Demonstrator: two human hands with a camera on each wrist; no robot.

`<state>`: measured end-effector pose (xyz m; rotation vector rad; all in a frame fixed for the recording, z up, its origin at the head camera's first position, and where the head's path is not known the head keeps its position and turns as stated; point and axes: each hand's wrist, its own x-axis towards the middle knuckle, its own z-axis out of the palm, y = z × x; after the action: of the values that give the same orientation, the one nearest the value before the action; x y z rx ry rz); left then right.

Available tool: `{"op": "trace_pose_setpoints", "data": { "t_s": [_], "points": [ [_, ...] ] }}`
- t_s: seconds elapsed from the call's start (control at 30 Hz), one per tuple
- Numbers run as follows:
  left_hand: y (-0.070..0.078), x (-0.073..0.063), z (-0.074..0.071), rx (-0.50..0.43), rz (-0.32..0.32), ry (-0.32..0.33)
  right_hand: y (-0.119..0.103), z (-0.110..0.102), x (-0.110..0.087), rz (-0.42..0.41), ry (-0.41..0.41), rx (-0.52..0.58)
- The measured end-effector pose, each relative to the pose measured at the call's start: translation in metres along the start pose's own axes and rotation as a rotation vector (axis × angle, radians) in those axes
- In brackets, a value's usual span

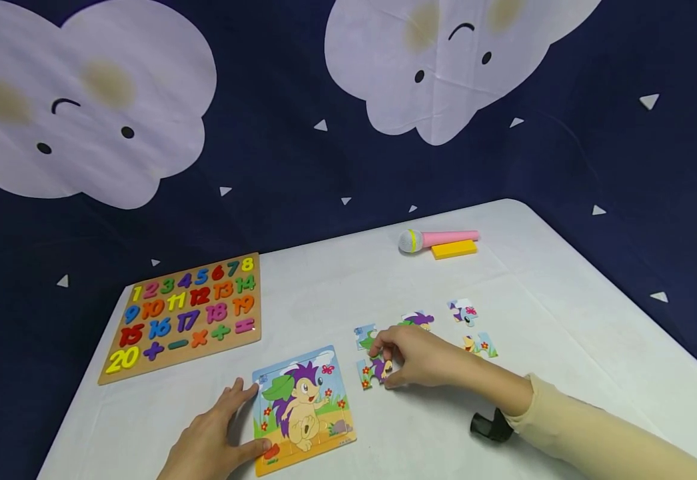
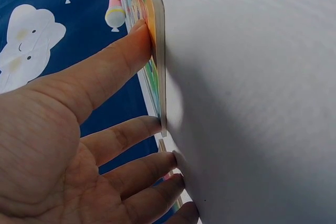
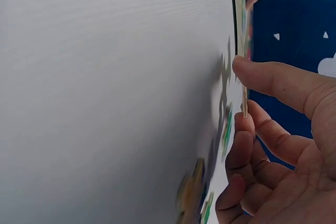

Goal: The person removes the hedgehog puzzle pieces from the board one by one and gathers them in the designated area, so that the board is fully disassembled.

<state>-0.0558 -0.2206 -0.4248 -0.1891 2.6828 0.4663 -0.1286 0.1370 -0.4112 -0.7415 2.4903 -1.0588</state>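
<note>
right hand (image 1: 425, 357) pinches puzzle piece (image 1: 376, 368); spread left hand (image 1: 216, 427) touches board (image 1: 303, 412)

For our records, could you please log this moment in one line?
left hand: touching hedgehog board; right hand: pinching puzzle piece; other pieces: on table

A table (image 1: 564, 320) with a white top and a rounded far corner spans the lower part of the frame. At left lies a brown number board (image 1: 202, 320) with coloured numerals 1 to 20 and 5 signs. At lower centre lies a hedgehog puzzle (image 1: 303, 413). At least 4 loose jigsaw pieces (image 1: 464, 311) lie spread right of centre. Above them, near the far edge, lies a pink microphone (image 1: 444, 238), with 1 yellow block (image 1: 454, 250) just below its handle.
</note>
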Motion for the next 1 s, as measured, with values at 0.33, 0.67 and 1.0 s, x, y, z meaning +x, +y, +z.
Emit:
{"op": "trace_pose_setpoints", "data": {
  "t_s": [0.33,0.67,1.0],
  "points": [
    [-0.0001,-0.0002,-0.0011,0.003,0.001,0.003,0.008,-0.0003,-0.0028,0.006,-0.004,0.01],
    [0.0,0.0002,-0.001,-0.009,-0.001,0.002,0.0098,0.0007,-0.0015,0.017,-0.011,0.018],
    [-0.0008,0.0013,0.0015,0.003,-0.004,0.006,0.0091,0.001,-0.0003,0.024,-0.023,-0.002]
  ]
}}
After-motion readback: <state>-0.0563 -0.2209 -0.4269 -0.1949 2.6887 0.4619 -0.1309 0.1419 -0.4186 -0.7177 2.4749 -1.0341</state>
